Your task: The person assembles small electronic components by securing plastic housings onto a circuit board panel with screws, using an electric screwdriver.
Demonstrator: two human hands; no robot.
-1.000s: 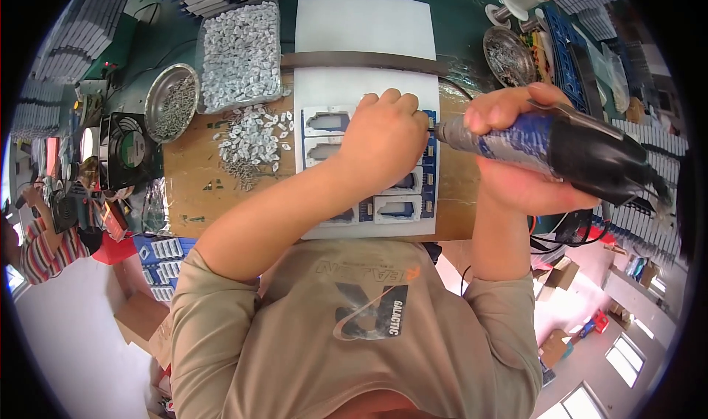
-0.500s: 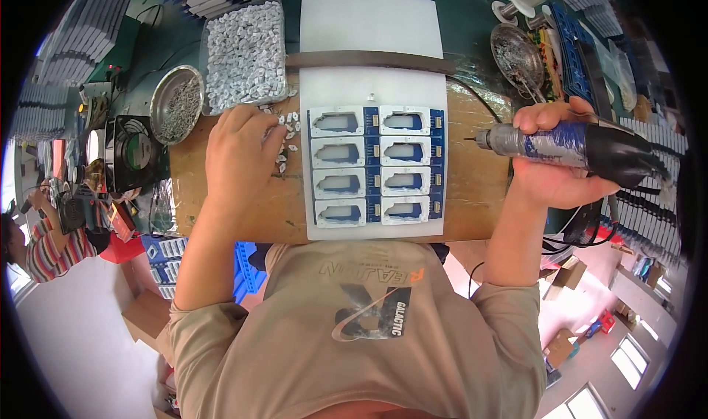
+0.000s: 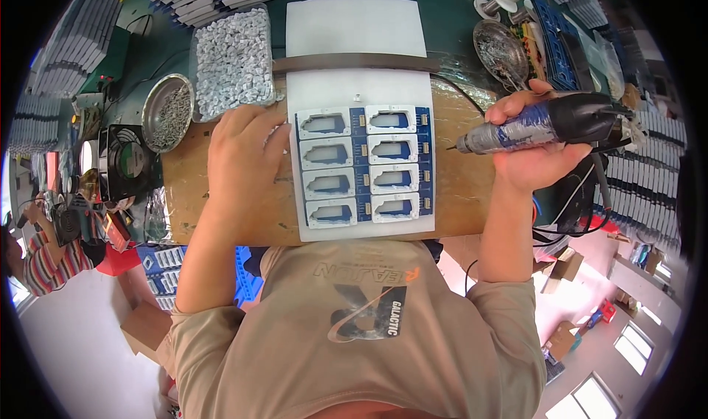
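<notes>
With the fingers of the right hand [image 3: 537,170] clenched around a taped electric screwdriver [image 3: 549,124], holding its bit just right of the eight white frames on blue circuit boards [image 3: 362,164], laid mid-bench on a white foam sheet [image 3: 355,29]. With the fingers of the left hand [image 3: 240,146] curled low left of the sheet, cannot tell whether grasping anything; just short of a plastic tub [image 3: 270,65] of small white pieces, with a metal bowl [image 3: 152,116] of screws to its left.
</notes>
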